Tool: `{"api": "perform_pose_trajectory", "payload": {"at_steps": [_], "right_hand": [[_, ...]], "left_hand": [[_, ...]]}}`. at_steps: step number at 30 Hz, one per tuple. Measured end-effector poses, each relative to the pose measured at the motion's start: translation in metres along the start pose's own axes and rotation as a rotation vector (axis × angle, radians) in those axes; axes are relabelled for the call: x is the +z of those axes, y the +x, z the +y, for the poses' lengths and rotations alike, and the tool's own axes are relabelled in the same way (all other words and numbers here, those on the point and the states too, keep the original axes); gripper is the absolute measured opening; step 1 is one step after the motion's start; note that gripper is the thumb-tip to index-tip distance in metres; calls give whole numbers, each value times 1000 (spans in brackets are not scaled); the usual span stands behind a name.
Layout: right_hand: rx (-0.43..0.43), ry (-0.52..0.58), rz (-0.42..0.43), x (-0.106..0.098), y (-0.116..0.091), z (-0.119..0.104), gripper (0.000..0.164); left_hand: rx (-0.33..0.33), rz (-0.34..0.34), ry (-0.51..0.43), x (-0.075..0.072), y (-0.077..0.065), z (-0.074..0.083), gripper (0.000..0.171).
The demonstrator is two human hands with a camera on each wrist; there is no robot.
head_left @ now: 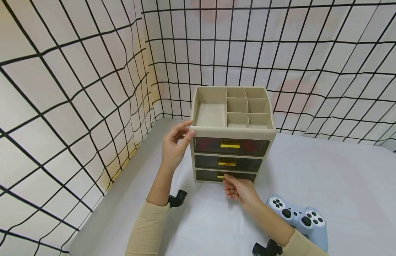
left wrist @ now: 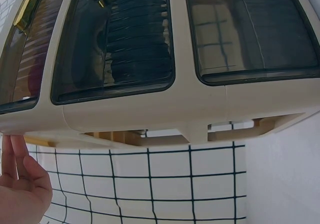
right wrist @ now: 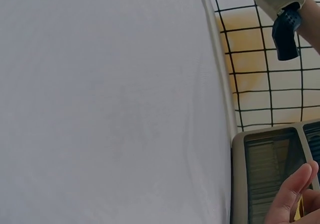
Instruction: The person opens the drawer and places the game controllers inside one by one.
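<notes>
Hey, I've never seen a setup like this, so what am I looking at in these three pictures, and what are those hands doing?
There's no robot here, just a person's bare hands. The big picture comes from a camera on their head, looking down; the other two come from cameras on each wrist, probably the black devices.

On the white surface stands a beige organizer with compartments on top and three drawers below. A light blue game controller lies to its right, partly hidden by the right forearm.

The left hand touches the organizer's upper left corner. The right hand has its fingers at the bottom drawer's yellow handle; whether they grip it is hard to tell.
</notes>
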State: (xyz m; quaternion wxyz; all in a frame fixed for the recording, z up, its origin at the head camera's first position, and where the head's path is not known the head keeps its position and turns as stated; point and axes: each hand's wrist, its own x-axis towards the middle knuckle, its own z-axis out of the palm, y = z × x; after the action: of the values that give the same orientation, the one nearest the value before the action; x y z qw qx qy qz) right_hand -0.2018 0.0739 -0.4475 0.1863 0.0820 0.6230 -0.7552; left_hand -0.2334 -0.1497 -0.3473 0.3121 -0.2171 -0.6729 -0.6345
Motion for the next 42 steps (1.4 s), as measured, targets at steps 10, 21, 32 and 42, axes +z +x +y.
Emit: {"api": "perform_pose_trajectory", "payload": {"at_steps": [10, 21, 32, 42], "right_hand": [[-10, 36, 6, 3, -1, -2, 30], [6, 9, -21, 0, -12, 1, 30], [50, -9, -74, -6, -30, 4, 33], [82, -28, -142, -11, -47, 10, 36]], "left_hand": [[-13, -3, 12, 4, 1, 26, 30], [-14, 0, 3, 1, 0, 2, 32], [14, -9, 0, 0, 0, 0, 31], [-10, -2, -5, 1, 0, 1, 32]]}}
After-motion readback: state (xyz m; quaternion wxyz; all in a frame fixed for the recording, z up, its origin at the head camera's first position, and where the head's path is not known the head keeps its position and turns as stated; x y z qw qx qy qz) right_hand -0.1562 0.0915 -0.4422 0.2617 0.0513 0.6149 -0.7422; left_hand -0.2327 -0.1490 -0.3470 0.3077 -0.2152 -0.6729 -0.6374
